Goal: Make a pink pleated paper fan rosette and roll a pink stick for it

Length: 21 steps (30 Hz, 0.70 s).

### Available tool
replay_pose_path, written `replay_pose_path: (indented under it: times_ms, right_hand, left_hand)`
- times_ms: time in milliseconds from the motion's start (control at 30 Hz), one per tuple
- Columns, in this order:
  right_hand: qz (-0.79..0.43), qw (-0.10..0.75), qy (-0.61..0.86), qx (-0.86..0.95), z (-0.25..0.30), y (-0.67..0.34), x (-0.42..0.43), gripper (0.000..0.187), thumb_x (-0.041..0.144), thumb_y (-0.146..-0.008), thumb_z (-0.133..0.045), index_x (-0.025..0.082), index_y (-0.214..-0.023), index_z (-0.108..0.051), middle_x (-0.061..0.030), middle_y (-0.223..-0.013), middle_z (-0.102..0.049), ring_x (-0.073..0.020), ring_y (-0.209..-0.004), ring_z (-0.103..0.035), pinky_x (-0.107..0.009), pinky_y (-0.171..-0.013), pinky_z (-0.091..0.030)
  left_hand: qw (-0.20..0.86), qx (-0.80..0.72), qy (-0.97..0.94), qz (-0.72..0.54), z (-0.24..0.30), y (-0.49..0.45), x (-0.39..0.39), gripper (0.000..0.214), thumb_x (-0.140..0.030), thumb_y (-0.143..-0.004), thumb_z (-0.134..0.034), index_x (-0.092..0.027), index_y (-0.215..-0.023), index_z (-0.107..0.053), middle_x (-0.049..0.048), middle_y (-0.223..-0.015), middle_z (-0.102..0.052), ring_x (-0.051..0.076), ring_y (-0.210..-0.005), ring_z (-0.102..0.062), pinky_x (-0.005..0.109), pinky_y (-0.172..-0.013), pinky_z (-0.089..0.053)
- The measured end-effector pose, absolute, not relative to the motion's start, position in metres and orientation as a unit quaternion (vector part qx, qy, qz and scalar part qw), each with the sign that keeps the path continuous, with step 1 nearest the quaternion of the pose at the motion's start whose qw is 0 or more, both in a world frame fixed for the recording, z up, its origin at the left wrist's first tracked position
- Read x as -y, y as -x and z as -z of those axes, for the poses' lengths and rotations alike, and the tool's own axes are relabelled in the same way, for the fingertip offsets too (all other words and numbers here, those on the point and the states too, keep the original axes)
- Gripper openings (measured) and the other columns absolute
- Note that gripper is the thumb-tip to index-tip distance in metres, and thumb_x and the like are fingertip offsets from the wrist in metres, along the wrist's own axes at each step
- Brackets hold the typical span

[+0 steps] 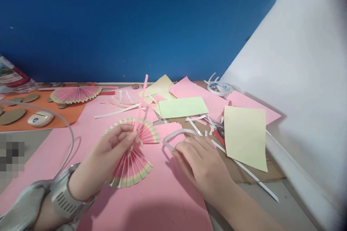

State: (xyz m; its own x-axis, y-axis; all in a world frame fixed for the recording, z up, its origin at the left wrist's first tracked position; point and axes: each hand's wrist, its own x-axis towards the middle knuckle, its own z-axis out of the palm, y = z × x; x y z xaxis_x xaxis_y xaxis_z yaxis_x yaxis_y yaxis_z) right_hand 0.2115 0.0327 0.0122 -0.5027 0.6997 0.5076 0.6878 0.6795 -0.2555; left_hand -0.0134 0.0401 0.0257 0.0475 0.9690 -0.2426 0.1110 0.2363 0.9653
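A pleated paper fan, pink with a pale yellow and green edge, spreads open around my left hand. My left fingers pinch it near its centre, together with a narrow pink paper stick that points up. My fingers hide part of the pleats. Over on the right, my right hand is closed on a whitish looped strip, which looks like tape; its far part is hidden by the hand. Beneath both hands lies a large pink sheet.
A second pleated fan lies at the back left, near a glue-like white device and cardboard ovals. Behind are a pale green sheet, a tape roll and paper scraps. A pale yellow sheet partly covers scissors.
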Motion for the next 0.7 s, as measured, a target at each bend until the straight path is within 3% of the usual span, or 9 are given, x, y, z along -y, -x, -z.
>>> replay_pose_path:
  times_ms: [67, 133, 200, 333, 533, 700]
  right_hand:
    - [-0.043, 0.271, 0.392, 0.878, -0.009, -0.210, -0.032, 0.018, 0.019, -0.093, -0.044, 0.015, -0.077, -0.051, -0.0035, -0.072, -0.057, -0.0172, -0.068, -0.046, -0.031, -0.066, -0.032]
    - [-0.085, 0.223, 0.398, 0.886, -0.006, -0.208, -0.030, 0.017, 0.022, -0.093, -0.046, 0.016, -0.078, -0.051, -0.0018, -0.072, -0.056, -0.0163, -0.066, -0.046, -0.031, -0.065, -0.033]
    - [-0.133, 0.157, 0.416, 0.886, -0.006, -0.206, -0.029, 0.014, 0.023, -0.092, -0.049, 0.017, -0.079, -0.050, -0.0001, -0.073, -0.056, -0.0160, -0.067, -0.047, -0.029, -0.063, -0.033]
    - [-0.197, 0.078, 0.443, 0.871, -0.013, -0.202, -0.029, 0.017, 0.022, -0.092, -0.049, 0.019, -0.075, -0.049, 0.0004, -0.077, -0.054, -0.0154, -0.071, -0.048, -0.027, -0.061, -0.035]
    - [-0.178, 0.059, 0.436, 0.880, -0.017, -0.203, -0.031, 0.019, 0.020, -0.092, -0.045, 0.019, -0.074, -0.048, 0.0001, -0.077, -0.051, -0.0148, -0.070, -0.046, -0.027, -0.059, -0.035]
    - [-0.167, 0.058, 0.434, 0.884, -0.014, -0.203, -0.029, 0.017, 0.020, -0.092, -0.046, 0.019, -0.076, -0.050, -0.0001, -0.077, -0.052, -0.0150, -0.069, -0.047, -0.028, -0.060, -0.036]
  left_hand:
    - [0.500, -0.579, -0.507, -0.397, -0.034, 0.022, -0.050, 0.013, -0.035, -0.086, -0.054, -0.023, -0.092, -0.053, -0.0053, -0.072, -0.061, 0.009, -0.065, -0.055, 0.019, -0.061, -0.044]
    - [0.432, -0.599, -0.555, -0.381, -0.042, 0.034, -0.060, 0.014, -0.037, -0.084, -0.056, -0.024, -0.091, -0.054, -0.0041, -0.073, -0.063, 0.012, -0.072, -0.059, 0.022, -0.068, -0.045]
    - [0.383, -0.604, -0.628, -0.306, -0.048, 0.047, -0.071, 0.019, -0.041, -0.082, -0.057, -0.023, -0.090, -0.058, -0.0008, -0.082, -0.066, 0.018, -0.084, -0.061, 0.027, -0.078, -0.045]
    - [0.305, -0.642, -0.685, -0.159, -0.050, 0.074, -0.087, 0.028, -0.047, -0.082, -0.051, -0.024, -0.095, -0.060, 0.0028, -0.102, -0.068, 0.024, -0.093, -0.062, 0.033, -0.082, -0.044]
    - [0.185, -0.688, -0.694, -0.104, -0.046, 0.088, -0.089, 0.048, -0.040, -0.082, -0.052, -0.025, -0.126, -0.044, -0.0047, -0.074, -0.071, 0.019, -0.067, -0.062, 0.024, -0.062, -0.044]
    - [0.252, -0.629, -0.712, -0.184, -0.049, 0.082, -0.084, 0.041, -0.031, -0.081, -0.058, -0.025, -0.120, -0.051, -0.0104, -0.062, -0.068, 0.011, -0.060, -0.058, 0.013, -0.057, -0.040]
